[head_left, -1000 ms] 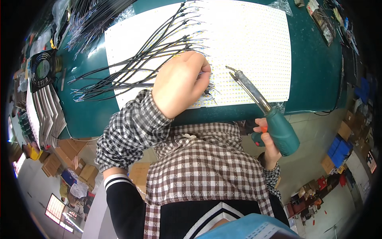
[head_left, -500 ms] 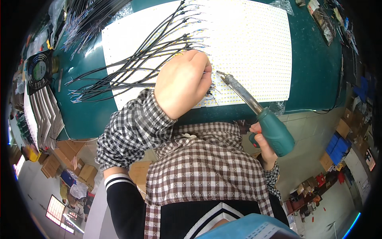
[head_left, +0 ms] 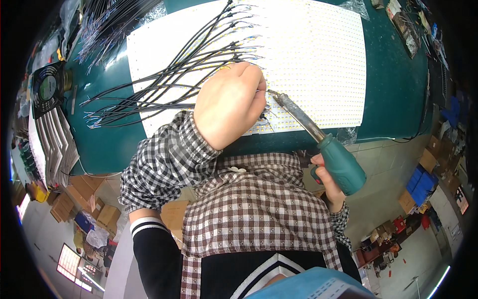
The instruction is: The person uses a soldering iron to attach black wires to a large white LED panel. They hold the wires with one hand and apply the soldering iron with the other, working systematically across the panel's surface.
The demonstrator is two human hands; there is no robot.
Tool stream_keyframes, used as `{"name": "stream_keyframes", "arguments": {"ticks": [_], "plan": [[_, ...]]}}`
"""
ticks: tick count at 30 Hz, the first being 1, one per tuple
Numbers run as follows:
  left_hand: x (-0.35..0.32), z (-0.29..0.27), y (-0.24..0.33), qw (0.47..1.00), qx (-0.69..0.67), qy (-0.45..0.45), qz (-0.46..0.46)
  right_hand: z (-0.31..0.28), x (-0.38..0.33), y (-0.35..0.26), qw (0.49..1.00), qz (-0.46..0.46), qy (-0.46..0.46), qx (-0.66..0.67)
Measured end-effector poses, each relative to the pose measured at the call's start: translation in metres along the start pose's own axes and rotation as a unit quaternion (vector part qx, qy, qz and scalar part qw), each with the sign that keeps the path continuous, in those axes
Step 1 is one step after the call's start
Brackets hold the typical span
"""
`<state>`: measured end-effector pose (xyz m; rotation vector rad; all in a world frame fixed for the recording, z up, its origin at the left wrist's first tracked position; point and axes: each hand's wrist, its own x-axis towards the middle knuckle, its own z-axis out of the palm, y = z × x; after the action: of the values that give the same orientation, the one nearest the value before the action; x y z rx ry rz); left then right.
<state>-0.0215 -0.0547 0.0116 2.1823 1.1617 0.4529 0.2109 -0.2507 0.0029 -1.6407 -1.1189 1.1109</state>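
Observation:
My left hand (head_left: pixel 230 105) is closed in a pinch over the near part of a large white LED board (head_left: pixel 318 55). Between its fingertips is the thin end of a black cable, mostly covered by the fingers. My right hand (head_left: pixel 328 179) grips the green handle of a soldering gun (head_left: pixel 343 164). Its metal tip points up and left, right beside my left fingertips, at the board's surface; whether it touches the wire I cannot tell. Several black cables (head_left: pixel 169 77) with bared, thin-wired ends lie across the board's left half, running out leftward.
The board lies on a green tabletop (head_left: pixel 393 99). At the left edge stand a black fan (head_left: pixel 49 87) and a stack of white sheets (head_left: pixel 55 144). A big bundle of wires (head_left: pixel 107 25) lies far left. Tools and scraps (head_left: pixel 404 30) sit far right. Cardboard boxes (head_left: pixel 107 219) stand on the floor.
The soldering gun has shifted slightly left, bringing its tip closer to my left fingertips. My left hand stays almost where it was.

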Motion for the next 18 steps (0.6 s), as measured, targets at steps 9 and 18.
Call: {"name": "stream_keyframes", "arguments": {"ticks": [9, 18], "plan": [[0.0005, -0.0001, -0.0008, 1.0, 0.001, -0.001, 0.003, -0.0052, -0.0002, 0.0039, 0.997, -0.033, -0.021, -0.061], [0.0012, -0.0003, -0.0014, 1.0, 0.0, -0.002, 0.003, -0.003, -0.0034, 0.0021, 0.998, 0.002, 0.017, 0.055]]}}
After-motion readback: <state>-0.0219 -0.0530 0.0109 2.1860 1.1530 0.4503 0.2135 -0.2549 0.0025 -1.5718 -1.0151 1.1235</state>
